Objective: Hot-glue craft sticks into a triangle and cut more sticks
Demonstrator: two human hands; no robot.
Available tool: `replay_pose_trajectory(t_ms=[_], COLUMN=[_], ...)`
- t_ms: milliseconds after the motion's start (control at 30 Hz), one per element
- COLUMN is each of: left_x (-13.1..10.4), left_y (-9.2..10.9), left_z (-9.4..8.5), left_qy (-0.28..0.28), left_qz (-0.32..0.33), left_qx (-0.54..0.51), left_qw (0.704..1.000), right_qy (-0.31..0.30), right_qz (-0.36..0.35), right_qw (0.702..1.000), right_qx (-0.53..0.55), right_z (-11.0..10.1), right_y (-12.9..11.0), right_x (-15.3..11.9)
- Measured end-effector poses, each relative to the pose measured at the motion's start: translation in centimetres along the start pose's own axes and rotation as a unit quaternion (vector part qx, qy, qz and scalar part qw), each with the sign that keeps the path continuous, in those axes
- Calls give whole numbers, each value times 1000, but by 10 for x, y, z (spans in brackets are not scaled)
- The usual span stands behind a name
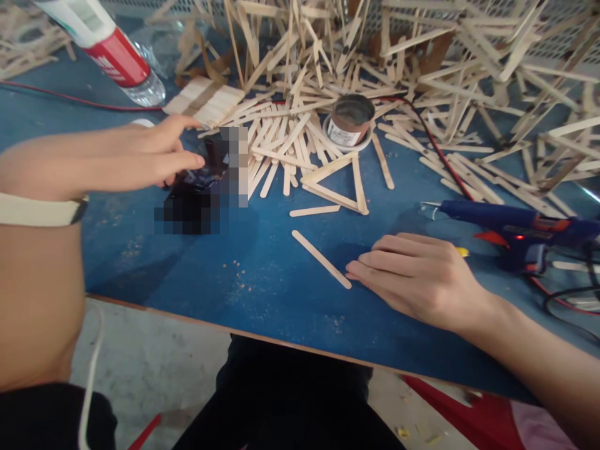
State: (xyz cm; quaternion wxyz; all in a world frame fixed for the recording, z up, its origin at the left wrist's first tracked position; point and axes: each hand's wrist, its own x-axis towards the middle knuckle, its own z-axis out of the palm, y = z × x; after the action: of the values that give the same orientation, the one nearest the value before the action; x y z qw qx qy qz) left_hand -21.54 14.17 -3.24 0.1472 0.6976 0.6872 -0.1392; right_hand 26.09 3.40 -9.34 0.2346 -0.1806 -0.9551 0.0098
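Observation:
My left hand (pixel 171 153) grips a dark, glossy phone (pixel 204 165) by its edge, at the left of the table; blurred squares cover part of it. My right hand (pixel 407 275) rests on the blue table, fingers together and pointing left, and nothing shows in it; its underside is hidden. Its fingertips are beside the lower end of a single wooden stick (pixel 321 259). Above that lie a short stick piece (pixel 314 211) and a triangle of joined sticks (pixel 360 187). A blue glue gun (pixel 492 214) with a small red light lies right of my right hand.
Loose sticks (pixel 281 134) and tangled stick frames (pixel 469 56) cover the back. A round tin (pixel 351 119) stands among them, near a flat stick panel (pixel 206 100). A bottle (pixel 117 56) leans at the back left. Cables run behind and right. The table edge (pixel 234 329) is near my lap.

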Motion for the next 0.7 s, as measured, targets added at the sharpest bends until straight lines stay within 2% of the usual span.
replay_pose_trajectory(t_ms=[100, 200, 500, 700], left_x=[4, 7, 14, 12], left_y=[14, 24, -1, 0], left_z=[-5, -8, 1, 0], left_qy=[-11, 3, 10, 15], left_qz=[-9, -8, 34, 30], left_qx=[-22, -35, -87, -76], left_qw=[1000, 999, 996, 996], right_qy=[5, 12, 12, 15], right_qz=[2, 1, 4, 4], right_qw=[1000, 1000, 1000, 1000], right_qx=[2, 7, 14, 17], right_z=[1, 2, 1, 2], right_y=[-1, -1, -2, 0], right_x=[0, 1, 1, 1])
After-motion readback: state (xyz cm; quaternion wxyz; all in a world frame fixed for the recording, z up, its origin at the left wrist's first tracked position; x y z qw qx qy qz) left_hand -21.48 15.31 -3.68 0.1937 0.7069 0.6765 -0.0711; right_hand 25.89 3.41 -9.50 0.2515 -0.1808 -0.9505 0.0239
